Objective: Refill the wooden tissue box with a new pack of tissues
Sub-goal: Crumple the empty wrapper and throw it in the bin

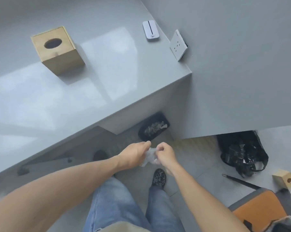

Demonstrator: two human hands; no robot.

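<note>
The wooden tissue box (57,50) stands upright on the grey counter (94,84) at the upper left, its round top hole dark, with no tissue showing. Below the counter's edge, my left hand (134,154) and my right hand (165,155) meet over the floor. Both pinch a crumpled clear plastic wrapper (149,156) between them. The wrapper hangs just in front of a black waste bin (154,126). No pack of tissues is in sight.
The bin under the counter holds crumpled plastic. A white device (150,30) lies at the counter's far end beside a wall socket (178,45). A black plastic bag (243,151) lies on the floor. At the right are an orange seat (258,210) and another wooden box (286,180).
</note>
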